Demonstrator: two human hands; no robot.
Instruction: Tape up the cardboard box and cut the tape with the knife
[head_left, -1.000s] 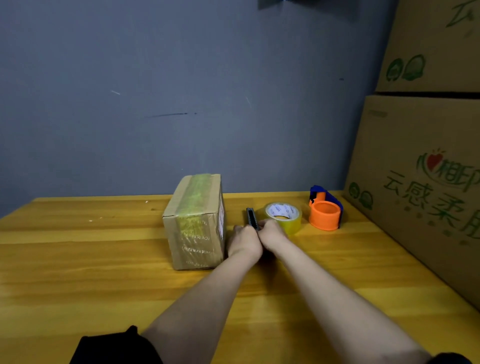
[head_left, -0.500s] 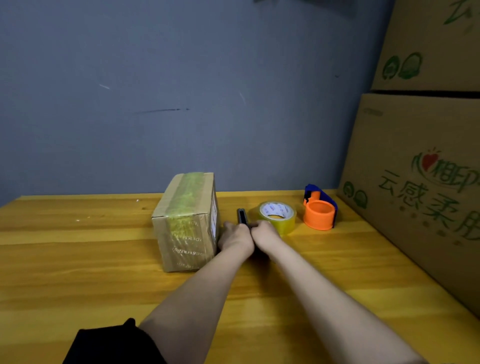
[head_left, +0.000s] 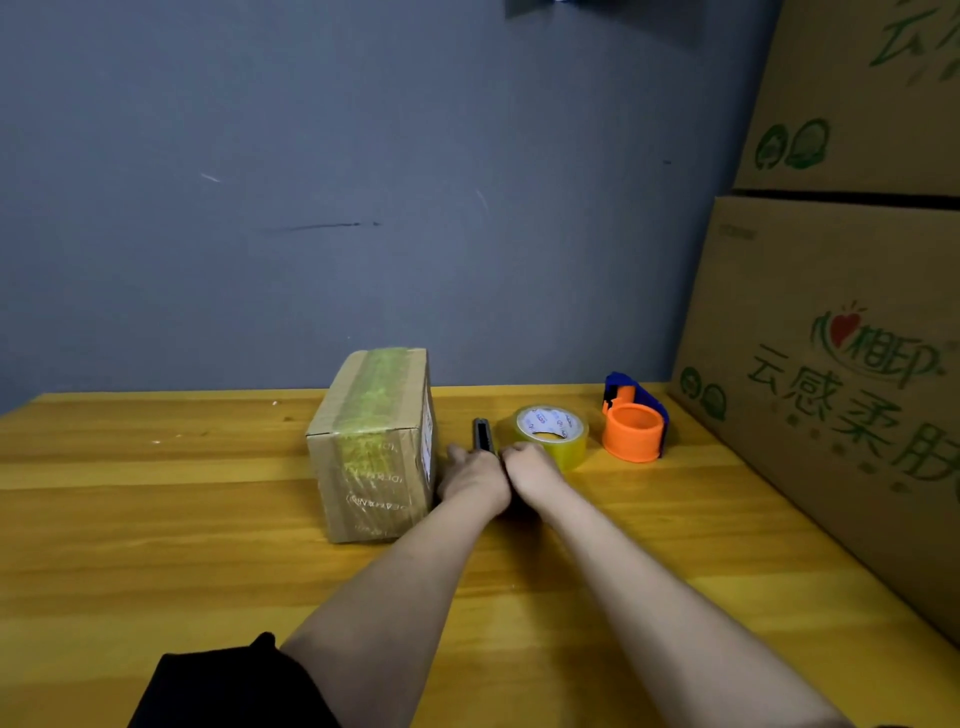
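Both hands (head_left: 501, 470) meet at knife (head_left: 482, 434) beside taped box (head_left: 375, 441)

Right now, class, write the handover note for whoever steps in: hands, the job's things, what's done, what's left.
Left hand and right hand meet at the knife; whether either grips it is hidden.
The knife lies between the cardboard box and the tape roll; an orange dispenser stands further right.
Done: yellowish tape already runs over the box's top and front.
Left: any further taping, and whether the cut is made cannot be told.
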